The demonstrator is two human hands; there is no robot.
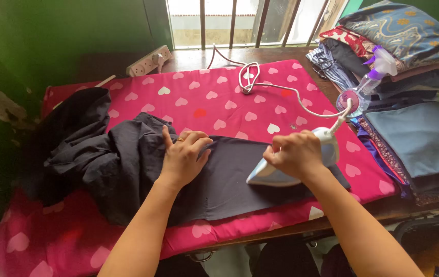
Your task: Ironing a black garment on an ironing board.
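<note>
1. Gripping the iron [286, 172], right hand [295, 154] hides its handle; fingers closed around it, soleplate out of sight against the dark garment [219, 177].
2. Left hand [183, 156] lies palm-down on the garment, fingers loosely curled, holding nothing, just left of the iron's tip.
3. Garment runs under both hands and bunches up left of the left fingers, on the pink heart-print cover [219, 102].
4. Cord [281, 90] trails away beyond the right knuckles; its plug end is hard to make out.

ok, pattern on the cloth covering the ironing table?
Bright pink cover with white and pale pink hearts, clearest in the head view.
</note>
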